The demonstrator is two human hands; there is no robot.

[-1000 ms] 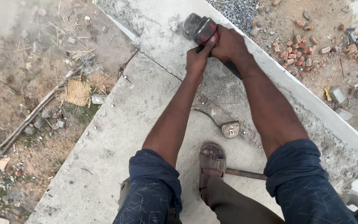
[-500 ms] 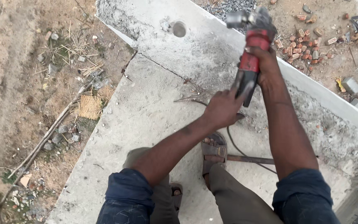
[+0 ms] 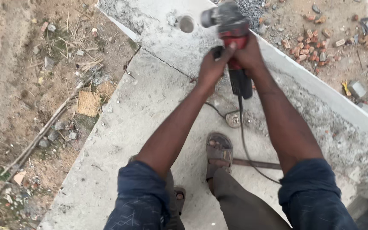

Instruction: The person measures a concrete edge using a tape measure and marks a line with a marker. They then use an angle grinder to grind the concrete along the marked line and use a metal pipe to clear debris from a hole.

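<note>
Underfoot, a grey concrete slab [image 3: 120,140] runs from near to far, with bare dirt on its left and a raised white edge [image 3: 320,91] on its right. At the far end, beside a round hole [image 3: 186,24], a red and black power tool [image 3: 231,36] is held above the slab. Its cord [image 3: 241,132] trails near. The right hand [image 3: 248,53] wraps its body; the left hand [image 3: 211,68] grips it from the left. One sandal [image 3: 219,153] stands by a flat metal bar [image 3: 256,163].

grey concrete slab [image 3: 120,140]; bare dirt [image 3: 18,85], brick rubble [image 3: 316,42], daylight
</note>
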